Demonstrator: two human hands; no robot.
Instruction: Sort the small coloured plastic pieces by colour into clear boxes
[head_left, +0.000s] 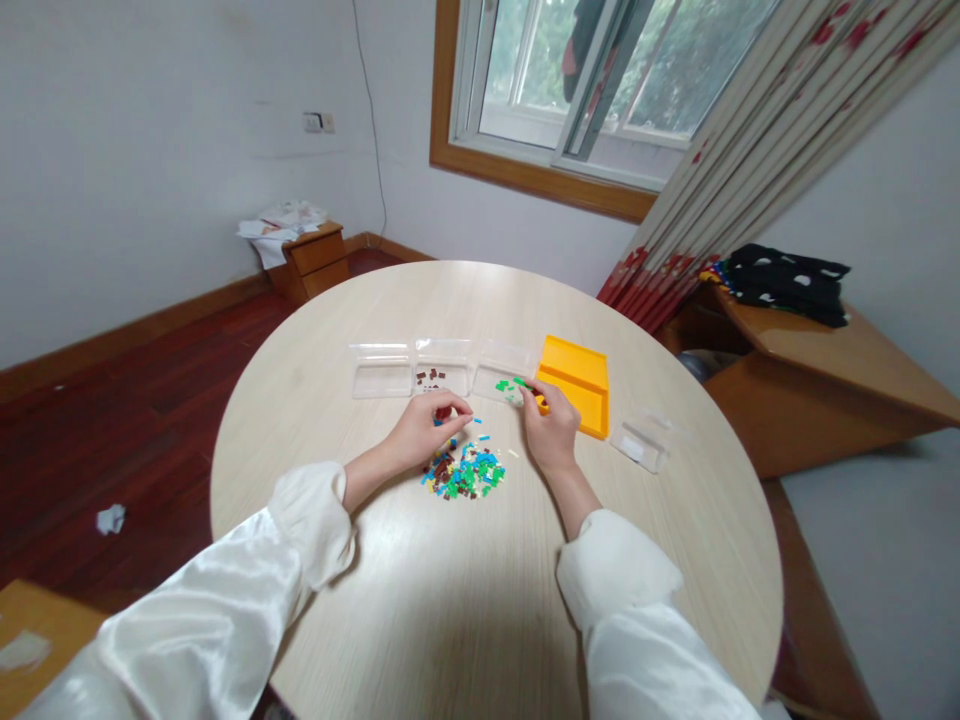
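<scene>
A pile of small coloured pieces [465, 472], brown, green, blue and yellow, lies on the round wooden table [390, 600]. My left hand [433, 425] hovers at the pile's left edge, its fingers pinched on a small brown piece. My right hand [551, 425] is curled beside the clear tray with green pieces [504, 384] and holds a small green piece at its fingertips. Left of that, a clear tray with brown pieces [442, 372] sits next to an empty clear tray [381, 371].
An orange tray [579, 384] stands right of my right hand. A further clear tray [642, 442] lies near the table's right edge. A small cabinet with papers [311, 255] is by the wall; a low desk with dark cloth [795, 285] sits right.
</scene>
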